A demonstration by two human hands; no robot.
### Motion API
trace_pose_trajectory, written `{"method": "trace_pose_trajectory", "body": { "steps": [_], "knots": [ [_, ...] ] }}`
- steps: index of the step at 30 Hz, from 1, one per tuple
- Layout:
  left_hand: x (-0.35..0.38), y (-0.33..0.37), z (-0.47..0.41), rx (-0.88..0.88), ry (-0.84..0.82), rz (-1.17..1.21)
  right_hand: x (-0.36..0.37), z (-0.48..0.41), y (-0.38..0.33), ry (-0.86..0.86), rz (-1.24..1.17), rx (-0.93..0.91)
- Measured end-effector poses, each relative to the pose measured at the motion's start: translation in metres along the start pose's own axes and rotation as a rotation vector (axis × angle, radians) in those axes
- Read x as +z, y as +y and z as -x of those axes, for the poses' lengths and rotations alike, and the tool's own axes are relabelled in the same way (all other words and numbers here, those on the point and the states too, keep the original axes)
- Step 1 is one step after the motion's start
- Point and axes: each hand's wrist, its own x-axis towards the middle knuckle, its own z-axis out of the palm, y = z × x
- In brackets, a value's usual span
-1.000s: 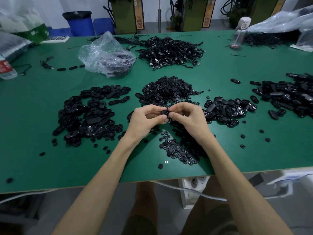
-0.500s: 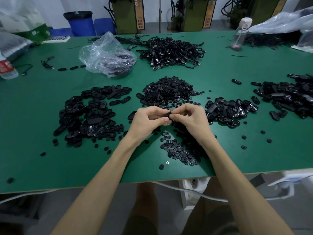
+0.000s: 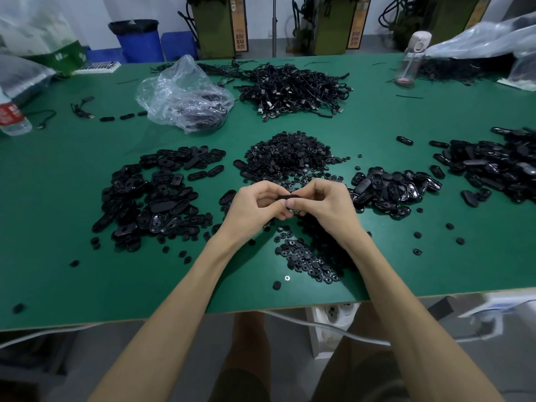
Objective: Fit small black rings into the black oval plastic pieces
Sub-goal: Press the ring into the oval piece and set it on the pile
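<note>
My left hand [image 3: 255, 208] and my right hand [image 3: 327, 207] meet above the middle of the green table [image 3: 58, 280], fingertips pinched together on one black oval piece [image 3: 285, 196], mostly hidden by the fingers. I cannot see whether a ring sits in it. A heap of small black rings [image 3: 290, 156] lies just beyond the hands. A smaller scatter of rings [image 3: 307, 259] lies under my right wrist. Piles of oval pieces lie at the left [image 3: 156, 195], right [image 3: 391, 188] and far right [image 3: 499, 166].
A clear plastic bag [image 3: 182, 94] and a heap of black cables [image 3: 295, 88] sit further back. A water bottle [image 3: 412, 59] stands at the back right, another bottle [image 3: 11, 117] at the left edge. Loose rings dot the table front; a screw [image 3: 287, 277] lies there too.
Both hands stay pressed together on the oval piece; the fingers have shifted slightly around it. Nothing else on the table has moved.
</note>
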Motion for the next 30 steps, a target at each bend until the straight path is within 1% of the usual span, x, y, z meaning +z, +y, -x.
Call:
{"method": "trace_pose_trajectory", "body": {
  "steps": [9, 22, 26, 30],
  "knots": [
    [-0.0017, 0.0003, 0.0011, -0.011, 0.039, -0.01, -0.0014, 0.0013, -0.0023, -0.035, -0.015, -0.008],
    [0.0018, 0.0006, 0.0013, -0.04, 0.084, -0.142, 0.0001, 0.0006, -0.0016, -0.08, -0.007, 0.018],
    [0.0014, -0.0001, 0.0011, -0.031, 0.08, -0.133, 0.0, 0.0012, -0.0024, -0.083, -0.014, 0.025],
    [-0.0012, -0.0005, 0.0005, -0.02, 0.055, -0.068, -0.0009, 0.0011, -0.0028, -0.054, -0.035, 0.022]
  ]
}}
